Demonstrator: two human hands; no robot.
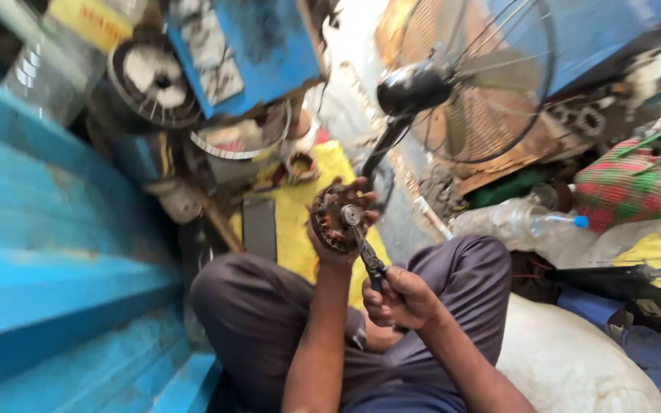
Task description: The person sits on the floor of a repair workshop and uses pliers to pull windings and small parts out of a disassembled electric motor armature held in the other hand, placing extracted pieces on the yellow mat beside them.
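My left hand (pixel 336 246) holds up a round motor stator (pixel 333 216) with copper-brown windings, gripped from below and behind. My right hand (pixel 399 297) is closed around the handles of a pair of dark pliers (pixel 366 252). The pliers' jaws reach up to the metal hub (pixel 350 215) at the middle of the stator. Both hands are raised above my knees, which are in grey trousers.
A standing fan (pixel 468 76) with a wire guard stands just beyond the hands. A yellow cloth (pixel 300 222) with small motor parts lies on the floor. Blue metal panels (pixel 55 252) fill the left. A plastic bottle (pixel 525 222), a checked bag (pixel 621 187) and a white sack (pixel 575 359) crowd the right.
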